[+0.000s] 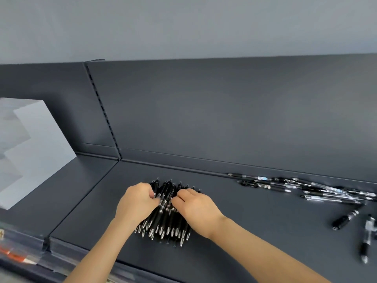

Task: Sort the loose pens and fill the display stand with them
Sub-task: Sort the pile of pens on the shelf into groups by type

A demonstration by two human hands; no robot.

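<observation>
Pen bundle (167,223), black-barrelled with silver tips towards the front edge, lies on the dark shelf (255,231) about midway between its back edge and front edge, with both hands on it. At the far left a pale, stepped display stand (40,144) sits at the shelf's left end; the picture edge cuts off its left part, and whether its tiers hold anything cannot be made out. Below it, along the front edge, a label strip (18,254) is too blurred to read. A slotted upright (102,111) runs down the back panel (224,119) to the shelf's back edge. The left hand (138,201) is clenched on the bundle's left side, its fingers curled in among the barrels so that the fingertips are hidden. The bundle's far ends stick out just beyond both sets of knuckles, and the tips fan out between the two wrists. The right hand (195,207) grips the bundle's right side, fingers bent over the pens and likewise buried; how many pens each hand holds cannot be told. Well apart to the right, loose pens (318,190) lie scattered near the back edge, overlapping, some with clear barrels, the heap running out of view at the right. Nearer the front, a short black pen (346,218) lies alone, and another pen (367,242) at the right edge is smeared.
</observation>
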